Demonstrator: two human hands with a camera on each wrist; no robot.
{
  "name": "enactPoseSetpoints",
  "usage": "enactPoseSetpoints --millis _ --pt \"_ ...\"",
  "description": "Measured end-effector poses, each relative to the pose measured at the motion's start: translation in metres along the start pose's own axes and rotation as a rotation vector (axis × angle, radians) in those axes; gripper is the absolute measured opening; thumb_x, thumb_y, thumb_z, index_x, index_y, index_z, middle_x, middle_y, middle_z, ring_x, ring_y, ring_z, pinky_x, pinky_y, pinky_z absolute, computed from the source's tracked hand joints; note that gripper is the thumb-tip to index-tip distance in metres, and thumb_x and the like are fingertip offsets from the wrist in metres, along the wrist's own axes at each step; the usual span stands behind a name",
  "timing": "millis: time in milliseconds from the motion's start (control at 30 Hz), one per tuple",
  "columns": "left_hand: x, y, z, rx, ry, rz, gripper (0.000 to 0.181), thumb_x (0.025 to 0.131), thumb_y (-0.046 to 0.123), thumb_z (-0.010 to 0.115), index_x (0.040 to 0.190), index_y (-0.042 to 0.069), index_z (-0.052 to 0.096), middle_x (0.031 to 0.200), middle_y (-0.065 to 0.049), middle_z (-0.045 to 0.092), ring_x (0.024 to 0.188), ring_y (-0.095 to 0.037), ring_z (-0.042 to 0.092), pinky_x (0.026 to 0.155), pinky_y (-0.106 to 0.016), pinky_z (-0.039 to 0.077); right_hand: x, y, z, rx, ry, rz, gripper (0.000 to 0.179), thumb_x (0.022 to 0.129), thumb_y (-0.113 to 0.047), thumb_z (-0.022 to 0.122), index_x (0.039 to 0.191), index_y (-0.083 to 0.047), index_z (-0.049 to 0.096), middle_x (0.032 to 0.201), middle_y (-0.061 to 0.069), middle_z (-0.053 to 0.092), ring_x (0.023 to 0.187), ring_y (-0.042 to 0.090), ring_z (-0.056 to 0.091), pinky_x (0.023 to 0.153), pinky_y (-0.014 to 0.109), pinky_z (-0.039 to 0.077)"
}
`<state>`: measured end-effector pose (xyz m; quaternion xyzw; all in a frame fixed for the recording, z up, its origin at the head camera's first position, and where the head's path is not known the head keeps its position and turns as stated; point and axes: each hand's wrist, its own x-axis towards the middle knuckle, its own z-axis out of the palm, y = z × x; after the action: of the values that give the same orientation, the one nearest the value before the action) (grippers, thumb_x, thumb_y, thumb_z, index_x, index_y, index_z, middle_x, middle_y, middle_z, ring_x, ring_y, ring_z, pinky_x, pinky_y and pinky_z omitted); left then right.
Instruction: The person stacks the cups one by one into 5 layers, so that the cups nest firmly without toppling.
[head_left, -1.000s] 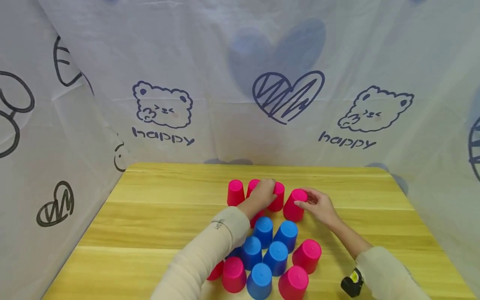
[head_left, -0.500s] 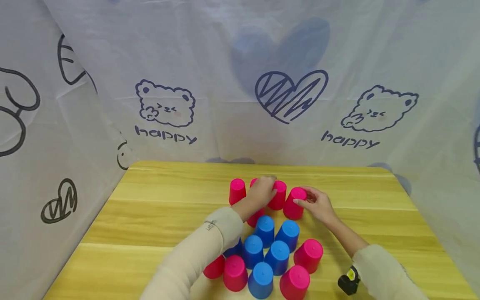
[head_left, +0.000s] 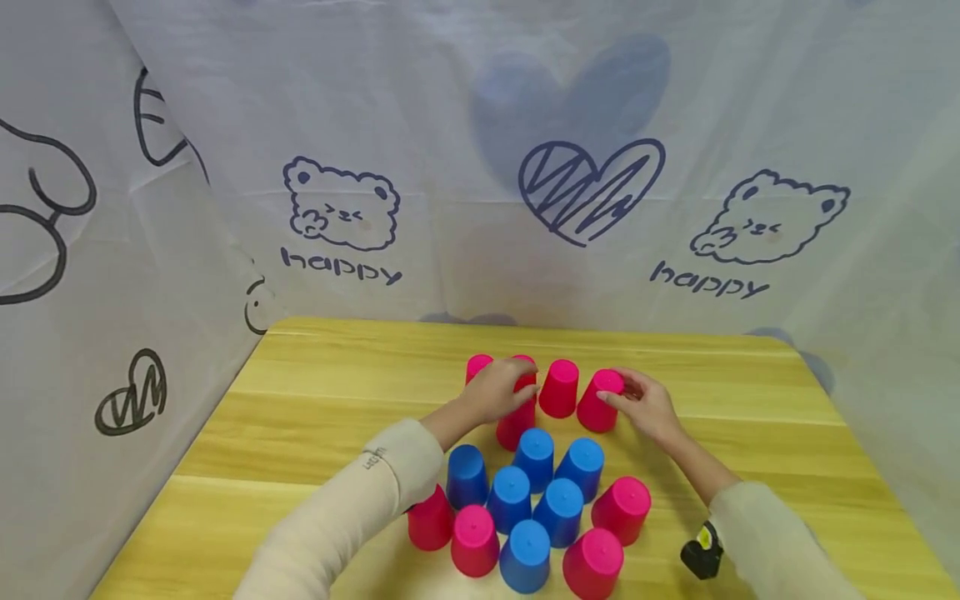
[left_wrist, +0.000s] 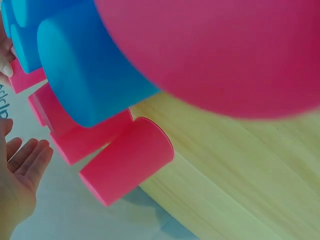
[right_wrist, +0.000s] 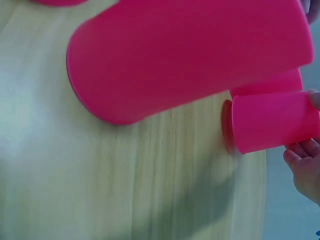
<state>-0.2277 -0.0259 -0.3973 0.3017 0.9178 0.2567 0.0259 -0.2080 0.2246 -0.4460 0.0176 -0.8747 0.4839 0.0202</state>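
Observation:
Upside-down pink cups form a row at the back of the table. My right hand (head_left: 651, 410) pinches the rightmost pink cup (head_left: 597, 408) near its top, thumb on the near side; the right wrist view also shows this pink cup (right_wrist: 275, 122) in the fingers. A small gap separates it from another pink cup (head_left: 558, 390). My left hand (head_left: 497, 392) hovers over the row's left part, partly covering the left-end pink cup (head_left: 478, 365) and its neighbour. Its fingers are spread and hold nothing in the left wrist view. A pink cup (head_left: 515, 431) stands just in front.
Several blue cups (head_left: 510, 497) stand upside down in a cluster nearer the person. Pink cups flank them, including one at left (head_left: 431, 521) and one at right (head_left: 622, 510). A small black-and-yellow object (head_left: 702, 552) lies by the right sleeve. A printed cloth (head_left: 450, 283) hangs behind the table.
My left hand has drawn back leftward from the cups in the middle of the back row, uncovering the third one. The right hand stays on the rightmost cup. The head view has shifted slightly.

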Motion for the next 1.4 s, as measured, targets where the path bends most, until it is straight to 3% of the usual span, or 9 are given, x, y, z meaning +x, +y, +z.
enactPoseSetpoints --millis 167,367,500,733,867,1033,1267,1400 --pt "-0.008 -0.006 -0.006 -0.056 0.029 0.033 0.031 0.087 0.013 0.063 0.115 -0.001 0.060 0.109 -0.016 0.067 0.103 -0.028 0.064 0.085 -0.033 0.054 0.006 0.001 0.000 -0.024 -0.004 -0.018 0.049 0.086 -0.019 0.065 0.127 0.005 0.051 0.119 0.026 0.058 0.108 0.037 0.056 0.093 0.043 0.050" --pt "-0.019 -0.010 -0.014 -0.114 0.066 -0.039 0.038 0.088 0.015 0.063 0.123 0.000 0.057 0.114 -0.016 0.064 0.104 -0.029 0.062 0.082 -0.034 0.055 0.012 0.003 0.000 -0.049 -0.014 -0.016 0.051 0.088 -0.022 0.064 0.127 0.006 0.050 0.119 0.028 0.058 0.108 0.039 0.055 0.094 0.047 0.048" --pt "-0.023 -0.016 -0.015 -0.162 0.104 -0.089 0.042 0.088 0.015 0.062 0.127 0.001 0.052 0.119 -0.017 0.061 0.105 -0.029 0.060 0.081 -0.035 0.056 0.014 0.003 -0.002 -0.060 -0.030 -0.012 0.051 0.088 -0.022 0.064 0.128 0.006 0.049 0.120 0.027 0.057 0.107 0.038 0.055 0.091 0.044 0.050" --pt "-0.037 -0.027 -0.019 -0.240 0.187 -0.099 0.039 0.087 0.015 0.063 0.122 0.001 0.055 0.118 -0.017 0.062 0.106 -0.030 0.061 0.085 -0.041 0.054 0.019 0.001 -0.004 -0.063 -0.039 -0.018 0.050 0.087 -0.021 0.065 0.126 0.006 0.051 0.114 0.026 0.060 0.101 0.035 0.058 0.080 0.026 0.053" --pt "-0.049 -0.033 -0.020 -0.310 0.218 -0.087 0.037 0.087 0.012 0.063 0.120 -0.002 0.056 0.115 -0.019 0.063 0.101 -0.031 0.062 0.083 -0.042 0.055 0.019 -0.001 -0.002 -0.061 -0.073 -0.026 0.050 0.086 -0.019 0.065 0.127 0.006 0.050 0.114 0.026 0.060 0.101 0.036 0.059 0.080 0.029 0.055" --pt "-0.065 -0.038 -0.020 -0.348 0.230 -0.096 0.035 0.087 0.011 0.062 0.118 -0.004 0.057 0.115 -0.021 0.063 0.100 -0.034 0.062 0.081 -0.040 0.055 0.017 0.000 -0.002 -0.076 -0.101 -0.028 0.050 0.086 -0.018 0.065 0.127 0.007 0.049 0.116 0.027 0.059 0.103 0.038 0.059 0.082 0.036 0.055" --pt "-0.086 -0.046 -0.021 -0.389 0.214 -0.133 0.035 0.088 0.016 0.061 0.118 -0.003 0.059 0.114 -0.021 0.063 0.099 -0.032 0.062 0.079 -0.037 0.056 0.017 0.000 -0.003 -0.052 -0.126 -0.029 0.048 0.086 -0.017 0.066 0.124 0.007 0.050 0.112 0.026 0.061 0.097 0.032 0.061 0.073 0.022 0.053" --pt "-0.101 -0.048 -0.020 -0.422 0.181 -0.174 0.036 0.089 0.019 0.061 0.119 -0.002 0.058 0.116 -0.019 0.063 0.102 -0.031 0.062 0.082 -0.038 0.055 0.016 0.000 -0.005 -0.060 -0.127 -0.022 0.053 0.086 -0.019 0.065 0.128 0.008 0.046 0.117 0.028 0.058 0.103 0.037 0.059 0.080 0.032 0.055"
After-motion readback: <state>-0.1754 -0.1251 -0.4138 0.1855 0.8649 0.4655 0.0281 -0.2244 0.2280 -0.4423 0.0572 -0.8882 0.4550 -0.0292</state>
